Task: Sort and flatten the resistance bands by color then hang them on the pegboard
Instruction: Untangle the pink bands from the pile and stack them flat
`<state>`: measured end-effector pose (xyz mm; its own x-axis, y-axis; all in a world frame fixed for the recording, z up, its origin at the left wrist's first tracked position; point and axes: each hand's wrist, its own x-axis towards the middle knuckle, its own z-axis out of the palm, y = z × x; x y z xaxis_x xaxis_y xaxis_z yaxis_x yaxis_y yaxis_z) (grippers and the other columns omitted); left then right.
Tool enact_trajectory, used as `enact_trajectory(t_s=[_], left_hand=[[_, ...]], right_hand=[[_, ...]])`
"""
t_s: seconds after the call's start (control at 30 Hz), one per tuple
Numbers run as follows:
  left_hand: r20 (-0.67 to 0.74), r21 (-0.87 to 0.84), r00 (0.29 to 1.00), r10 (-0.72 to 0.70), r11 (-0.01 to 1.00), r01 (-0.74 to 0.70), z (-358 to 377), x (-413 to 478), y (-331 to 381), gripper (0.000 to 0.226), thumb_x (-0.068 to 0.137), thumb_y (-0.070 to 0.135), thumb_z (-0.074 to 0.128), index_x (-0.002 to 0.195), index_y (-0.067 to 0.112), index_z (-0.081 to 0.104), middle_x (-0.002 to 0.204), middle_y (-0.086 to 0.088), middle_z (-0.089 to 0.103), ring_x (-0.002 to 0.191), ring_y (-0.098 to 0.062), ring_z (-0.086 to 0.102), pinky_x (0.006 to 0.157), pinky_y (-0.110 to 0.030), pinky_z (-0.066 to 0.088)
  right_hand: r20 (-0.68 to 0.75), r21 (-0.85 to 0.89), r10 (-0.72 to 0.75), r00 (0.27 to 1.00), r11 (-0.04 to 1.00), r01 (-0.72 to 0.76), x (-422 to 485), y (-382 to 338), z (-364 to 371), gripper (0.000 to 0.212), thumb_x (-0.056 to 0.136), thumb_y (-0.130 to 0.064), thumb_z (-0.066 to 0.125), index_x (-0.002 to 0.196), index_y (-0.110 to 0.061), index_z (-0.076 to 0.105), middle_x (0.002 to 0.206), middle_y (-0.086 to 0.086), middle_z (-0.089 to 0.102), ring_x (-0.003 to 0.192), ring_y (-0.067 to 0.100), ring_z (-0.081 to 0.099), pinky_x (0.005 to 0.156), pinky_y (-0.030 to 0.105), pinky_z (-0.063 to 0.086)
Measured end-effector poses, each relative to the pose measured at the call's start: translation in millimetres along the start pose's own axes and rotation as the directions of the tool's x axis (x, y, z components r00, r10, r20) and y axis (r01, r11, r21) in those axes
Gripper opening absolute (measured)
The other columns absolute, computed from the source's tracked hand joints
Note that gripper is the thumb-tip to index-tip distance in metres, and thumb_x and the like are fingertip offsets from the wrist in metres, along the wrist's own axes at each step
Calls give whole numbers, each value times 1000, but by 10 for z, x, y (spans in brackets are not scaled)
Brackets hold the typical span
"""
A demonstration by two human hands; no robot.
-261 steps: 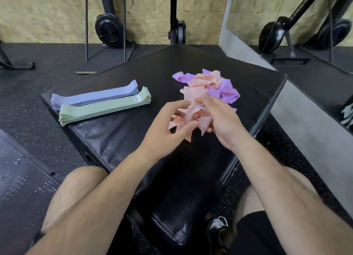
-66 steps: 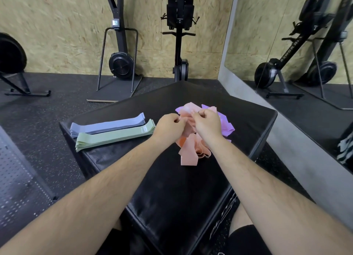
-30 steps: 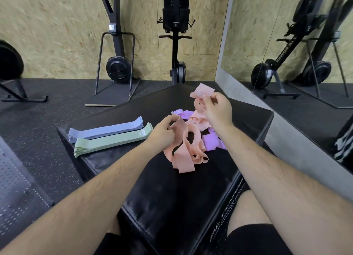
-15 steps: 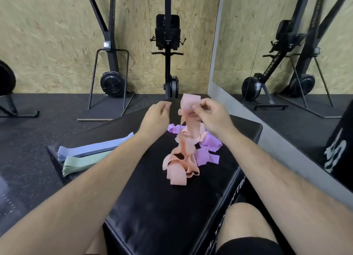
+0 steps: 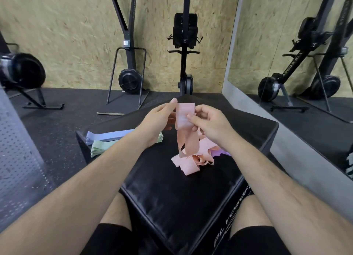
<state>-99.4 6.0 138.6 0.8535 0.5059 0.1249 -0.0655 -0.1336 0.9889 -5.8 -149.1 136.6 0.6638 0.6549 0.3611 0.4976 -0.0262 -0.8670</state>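
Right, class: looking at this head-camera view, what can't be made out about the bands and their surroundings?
Purple bands: head view, mostly behind right forearm and peach pile; count unclear.
Green stack, blue stack: partly covered by left forearm.
Box lettering: foreshortened, dim, unreadable.
Perforated panel: blurred, cropped at left edge.

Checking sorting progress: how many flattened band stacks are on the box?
2: the blue stack at the box's left edge and the green stack beside it, nearer; the left forearm covers their right ends; pink bands and purple bands lie tangled.
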Motion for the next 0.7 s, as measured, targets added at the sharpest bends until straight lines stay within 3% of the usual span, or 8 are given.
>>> enact_trajectory(t_s=[0.07, 0.13, 0.23, 0.3, 0.4, 0.53, 0.7], left_hand=[[-6, -50, 1000, 23, 998, -23, -49, -81, 13, 19, 102, 32, 57, 98, 16, 68, 76, 4, 70, 57, -4, 63, 52, -16, 46], [-16, -70, 998, 54, 996, -55, -115, -130, -7, 8, 99, 16, 60, 98, 13, 68, 79, -2, 69, 61, -9, 63, 55, -20, 49], [-45, -93, 997, 68, 993, -72, -212, -202, -37, 11, 95, 4, 61, 99, 12, 68, 84, -4, 69, 65, -14, 63, 57, -25, 52], [-55, -86, 993, 101, 991, -105, -253, -253, -48, 15, 95, 0, 60, 101, 12, 67, 83, -3, 66, 66, -13, 63, 57, -25, 52], [-66, -17, 983, 172, 985, -174, -298, -308, -84, 17, 97, 2, 60, 106, 15, 68, 80, 0, 64, 70, -13, 62, 62, -26, 53], [-85, 36, 968, 236, 972, -234, -310, -347, -87, 15, 99, 8, 60, 106, 17, 69, 82, 0, 68, 73, -14, 61, 66, -31, 56], [-93, 90, 956, 277, 959, -269, -323, -364, -63, 19, 100, 10, 60, 115, 18, 66, 78, -4, 62, 75, -18, 60, 68, -37, 54]], right_hand=[[29, 7, 17, 999, 1000, -17, -46, -25, 51, 15, 97, -10, 66, 110, -4, 68, 81, 1, 68, 57, -1, 58, 55, 11, 44], [59, 6, 52, 997, 999, -53, -88, -22, 105, 16, 94, -13, 70, 110, -10, 69, 85, 1, 71, 64, 0, 61, 62, 17, 48], [106, 25, 115, 988, 993, -118, -161, 22, 200, 21, 92, -14, 72, 112, -14, 68, 99, 4, 77, 86, 15, 71, 79, 37, 57], [129, 33, 136, 982, 989, -142, -205, 35, 248, 22, 92, -14, 72, 113, -14, 66, 101, 5, 77, 92, 23, 72, 84, 43, 57], [137, 65, 150, 979, 985, -160, -240, 33, 274, 25, 91, -21, 74, 113, -19, 63, 94, 3, 76, 81, 14, 70, 75, 37, 54], [20, -5, 87, 996, 996, -86, -223, 43, 308, 33, 88, -41, 75, 116, -38, 58, 100, -1, 71, 99, 19, 68, 81, 37, 55], [-17, -1, -105, 994, 994, 105, -200, -29, 370, 45, 90, -24, 76, 120, -43, 49, 102, -5, 63, 78, 20, 59, 77, 32, 56]])
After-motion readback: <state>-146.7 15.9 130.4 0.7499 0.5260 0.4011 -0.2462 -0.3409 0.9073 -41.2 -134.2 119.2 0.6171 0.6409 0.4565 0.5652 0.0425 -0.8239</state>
